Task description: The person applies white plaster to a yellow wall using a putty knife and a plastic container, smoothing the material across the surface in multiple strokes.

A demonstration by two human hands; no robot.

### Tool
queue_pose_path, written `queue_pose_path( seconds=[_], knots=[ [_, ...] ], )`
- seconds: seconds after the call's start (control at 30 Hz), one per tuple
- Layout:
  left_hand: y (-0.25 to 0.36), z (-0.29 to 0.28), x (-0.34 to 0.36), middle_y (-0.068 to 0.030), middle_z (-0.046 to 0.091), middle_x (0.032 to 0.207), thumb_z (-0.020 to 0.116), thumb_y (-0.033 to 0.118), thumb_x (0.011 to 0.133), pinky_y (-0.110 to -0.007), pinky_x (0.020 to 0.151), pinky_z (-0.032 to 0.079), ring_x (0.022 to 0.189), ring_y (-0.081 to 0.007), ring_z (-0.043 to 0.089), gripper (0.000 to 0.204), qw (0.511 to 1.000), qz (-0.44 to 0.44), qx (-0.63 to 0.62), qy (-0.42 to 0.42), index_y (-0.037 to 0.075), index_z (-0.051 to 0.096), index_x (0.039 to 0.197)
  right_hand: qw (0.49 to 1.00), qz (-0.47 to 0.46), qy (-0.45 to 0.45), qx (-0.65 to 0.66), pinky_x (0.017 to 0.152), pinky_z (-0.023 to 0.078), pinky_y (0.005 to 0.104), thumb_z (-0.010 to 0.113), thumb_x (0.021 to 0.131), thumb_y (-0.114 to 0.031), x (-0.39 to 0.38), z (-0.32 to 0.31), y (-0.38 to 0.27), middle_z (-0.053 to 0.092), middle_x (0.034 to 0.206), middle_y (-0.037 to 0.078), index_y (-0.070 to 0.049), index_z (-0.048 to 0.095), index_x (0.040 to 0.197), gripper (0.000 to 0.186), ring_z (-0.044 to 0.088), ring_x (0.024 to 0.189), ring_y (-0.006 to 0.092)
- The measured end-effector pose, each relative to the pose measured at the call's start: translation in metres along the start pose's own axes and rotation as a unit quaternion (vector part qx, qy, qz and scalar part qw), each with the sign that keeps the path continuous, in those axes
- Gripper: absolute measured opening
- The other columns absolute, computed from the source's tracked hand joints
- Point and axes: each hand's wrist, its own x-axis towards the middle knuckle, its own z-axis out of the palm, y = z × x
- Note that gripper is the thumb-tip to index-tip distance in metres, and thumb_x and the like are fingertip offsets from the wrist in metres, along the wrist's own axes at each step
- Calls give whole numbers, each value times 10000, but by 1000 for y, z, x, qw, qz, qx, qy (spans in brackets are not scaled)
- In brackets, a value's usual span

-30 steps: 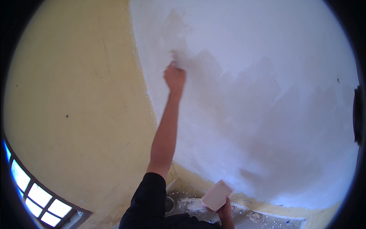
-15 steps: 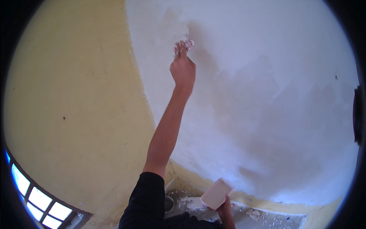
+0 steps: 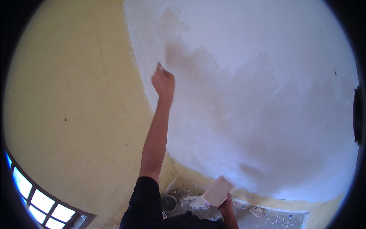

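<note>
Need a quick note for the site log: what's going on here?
Someone's left hand is raised, fingers closed, in front of a white wall; whether it grips anything is unclear. Their right hand holds a pale pink rectangular tub lower down. Greyish patches spread across part of the wall.

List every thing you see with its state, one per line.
Left hand: raised, grip unclear
Right hand: gripping pale container
Pale container: held, contents unclear
White wall: patchy, darker areas
Yellow wall: marked, spotted
Floor: spattered white
Round bowl: on the floor
Window: panes bright
</note>
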Motion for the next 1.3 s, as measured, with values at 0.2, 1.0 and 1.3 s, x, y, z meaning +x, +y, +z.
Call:
queue_pose_path(
  seconds=[0.2,1.0,1.3],
  knots=[
    [69,60,27,-181,672,1009,579,33,754,-446,739,534,874,-358,659,362,991,23,72,-112,27,595,1116,998,9,-19,-60,1011,435,470,447,980,-408,-2,-9,-2,537,1307,110,-66,388,1378,528,529,1209,296],
    [24,-204,-384,-264,639,798,537,93,793,-517,700,519,765,-448,634,167,749,-75,-42,-656,12,619,914,998,-54,23,-35,992,453,389,436,1016,-372,-7,15,-1,555,1226,62,-112,439,1293,380,550,1146,207],
    [49,-197,-388,-262,665,806,574,82,768,-493,699,556,765,-420,670,281,721,-57,50,-689,10,651,1028,997,-32,27,-66,994,433,360,462,1006,-383,-10,37,-16,516,1273,52,-114,379,1327,427,514,1188,176]
  ],
)
